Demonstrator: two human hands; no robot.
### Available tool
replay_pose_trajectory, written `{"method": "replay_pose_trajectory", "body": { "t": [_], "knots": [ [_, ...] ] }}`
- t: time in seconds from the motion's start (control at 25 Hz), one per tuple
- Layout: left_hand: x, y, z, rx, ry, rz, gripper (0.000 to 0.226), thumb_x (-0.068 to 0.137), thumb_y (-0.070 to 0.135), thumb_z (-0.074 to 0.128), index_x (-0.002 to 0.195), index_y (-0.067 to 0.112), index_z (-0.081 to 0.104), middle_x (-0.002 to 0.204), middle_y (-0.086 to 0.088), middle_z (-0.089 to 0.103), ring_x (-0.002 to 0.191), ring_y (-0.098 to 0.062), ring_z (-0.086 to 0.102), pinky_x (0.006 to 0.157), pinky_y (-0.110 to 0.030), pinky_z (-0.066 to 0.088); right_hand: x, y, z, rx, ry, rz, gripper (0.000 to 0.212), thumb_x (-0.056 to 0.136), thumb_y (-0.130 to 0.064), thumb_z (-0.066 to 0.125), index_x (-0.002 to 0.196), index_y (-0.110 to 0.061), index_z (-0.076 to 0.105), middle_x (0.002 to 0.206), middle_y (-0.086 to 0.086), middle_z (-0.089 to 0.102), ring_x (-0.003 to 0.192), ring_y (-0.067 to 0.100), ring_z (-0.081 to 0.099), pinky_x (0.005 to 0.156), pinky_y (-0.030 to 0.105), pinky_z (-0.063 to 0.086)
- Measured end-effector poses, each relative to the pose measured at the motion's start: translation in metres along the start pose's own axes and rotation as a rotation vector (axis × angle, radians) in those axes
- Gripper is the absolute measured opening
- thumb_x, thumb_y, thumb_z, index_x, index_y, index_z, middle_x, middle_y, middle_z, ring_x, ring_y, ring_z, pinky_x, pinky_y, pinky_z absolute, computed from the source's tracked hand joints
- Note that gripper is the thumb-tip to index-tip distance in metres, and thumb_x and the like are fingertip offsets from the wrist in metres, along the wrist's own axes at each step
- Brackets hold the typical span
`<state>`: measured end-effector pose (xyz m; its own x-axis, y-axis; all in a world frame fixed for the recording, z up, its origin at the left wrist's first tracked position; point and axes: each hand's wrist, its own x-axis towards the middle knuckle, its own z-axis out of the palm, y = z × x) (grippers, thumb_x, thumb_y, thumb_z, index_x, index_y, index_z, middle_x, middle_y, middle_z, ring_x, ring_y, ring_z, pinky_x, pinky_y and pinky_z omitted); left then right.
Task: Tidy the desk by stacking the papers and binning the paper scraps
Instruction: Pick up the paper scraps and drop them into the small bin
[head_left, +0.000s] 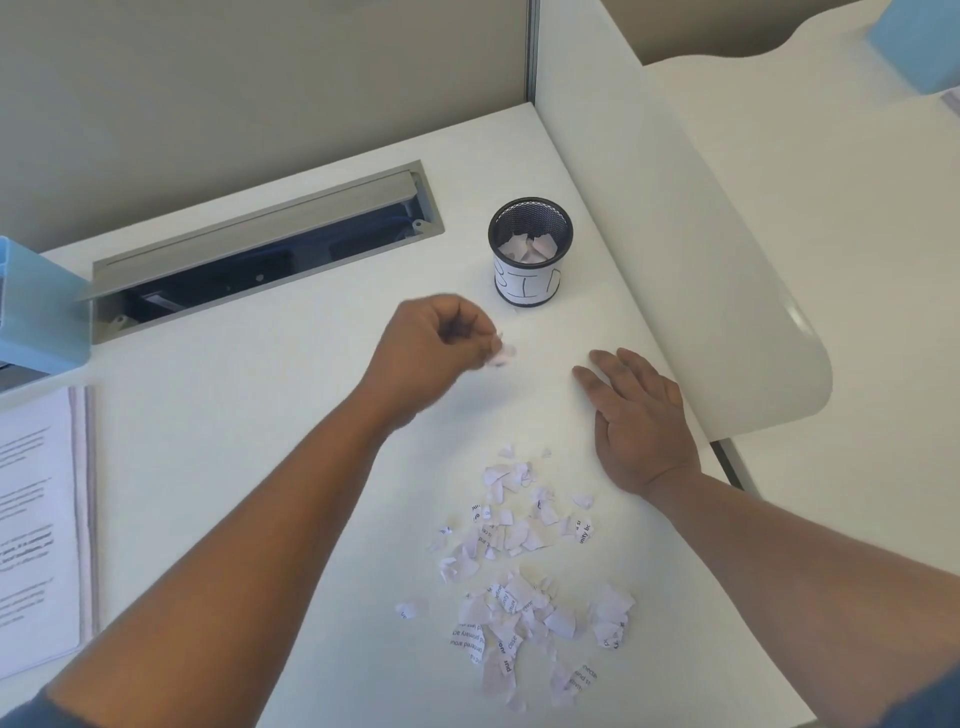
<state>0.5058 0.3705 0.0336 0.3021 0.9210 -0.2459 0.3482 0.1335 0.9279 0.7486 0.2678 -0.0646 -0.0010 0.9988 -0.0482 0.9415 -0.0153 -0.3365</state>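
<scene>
Pinching blurred, seemingly torn scraps (500, 354), left hand (431, 348) nears mesh bin (530, 253).

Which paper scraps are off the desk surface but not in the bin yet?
The scraps pinched in the left hand, short of the bin; the rest lie loose on the desk or inside it.

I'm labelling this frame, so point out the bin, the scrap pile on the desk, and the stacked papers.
bin (529, 283): head view, on its white label.
scrap pile (519, 561): head view, on scraps at the pile's middle.
stacked papers (36, 530): head view, on the top printed sheet.
</scene>
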Motion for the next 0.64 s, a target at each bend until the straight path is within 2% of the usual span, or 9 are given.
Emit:
{"method": "replay_pose_trajectory", "body": {
  "t": [0.12,0.2,0.32,0.4,0.52,0.6,0.64],
  "knots": [
    [0.033,0.025,0.001,0.029,0.125,0.112,0.017,0.085,0.006,0.081,0.08,0.02,0.072,0.075,0.0,0.077,0.072,-0.022,0.074,0.073,-0.034,0.058,0.0,-0.001,0.0,-0.006,0.025,-0.016,0.053,0.092,-0.006,0.048,0.142,-0.017,0.062,0.154,0.006,0.051,0.145,0.04,0.041,0.111,0.053,0.034],
    [0.056,0.038,0.005,0.074,0.193,0.176,0.016,0.084,0.01,0.079,0.08,0.024,0.072,0.075,0.005,0.075,0.07,-0.019,0.069,0.075,-0.035,0.058,-0.001,0.001,0.0,-0.01,0.027,-0.022,0.053,0.092,-0.004,0.052,0.142,-0.018,0.061,0.154,0.006,0.051,0.144,0.039,0.041,0.111,0.053,0.035],
    [0.085,0.048,0.01,0.133,0.245,0.192,0.007,0.084,0.009,0.077,0.085,0.015,0.074,0.083,-0.002,0.078,0.08,-0.028,0.073,0.081,-0.042,0.062,-0.001,0.002,0.001,-0.017,0.027,-0.02,0.053,0.092,-0.007,0.05,0.143,-0.019,0.061,0.155,0.005,0.05,0.145,0.039,0.041,0.11,0.053,0.035],
    [0.095,0.047,0.011,0.182,0.241,0.184,0.004,0.087,0.008,0.074,0.089,0.011,0.074,0.086,-0.003,0.079,0.084,-0.028,0.074,0.083,-0.044,0.062,0.0,0.001,0.002,-0.024,0.036,-0.016,0.054,0.091,-0.011,0.044,0.142,-0.019,0.061,0.154,0.004,0.051,0.145,0.038,0.042,0.11,0.052,0.036],
    [0.102,0.043,0.009,0.263,0.225,0.179,0.01,0.095,0.008,0.067,0.096,0.015,0.075,0.083,0.007,0.075,0.077,-0.01,0.071,0.077,-0.029,0.059,0.0,0.002,0.003,-0.03,0.048,-0.023,0.054,0.09,-0.012,0.044,0.141,-0.02,0.062,0.153,0.004,0.052,0.144,0.038,0.043,0.109,0.052,0.037],
    [0.1,0.042,0.009,0.274,0.242,0.21,0.016,0.098,0.007,0.062,0.101,0.016,0.075,0.082,0.016,0.071,0.07,0.007,0.064,0.071,-0.013,0.05,-0.001,0.003,0.003,-0.031,0.046,-0.02,0.054,0.091,-0.012,0.044,0.141,-0.02,0.061,0.153,0.004,0.052,0.144,0.038,0.043,0.109,0.052,0.037],
    [0.095,0.041,0.01,0.253,0.269,0.239,0.017,0.098,0.006,0.061,0.101,0.015,0.075,0.083,0.018,0.07,0.07,0.01,0.063,0.069,-0.008,0.047,-0.001,0.003,0.003,-0.029,0.046,-0.018,0.054,0.09,-0.012,0.044,0.141,-0.02,0.062,0.153,0.004,0.052,0.144,0.038,0.043,0.109,0.052,0.037]
  ]
}}
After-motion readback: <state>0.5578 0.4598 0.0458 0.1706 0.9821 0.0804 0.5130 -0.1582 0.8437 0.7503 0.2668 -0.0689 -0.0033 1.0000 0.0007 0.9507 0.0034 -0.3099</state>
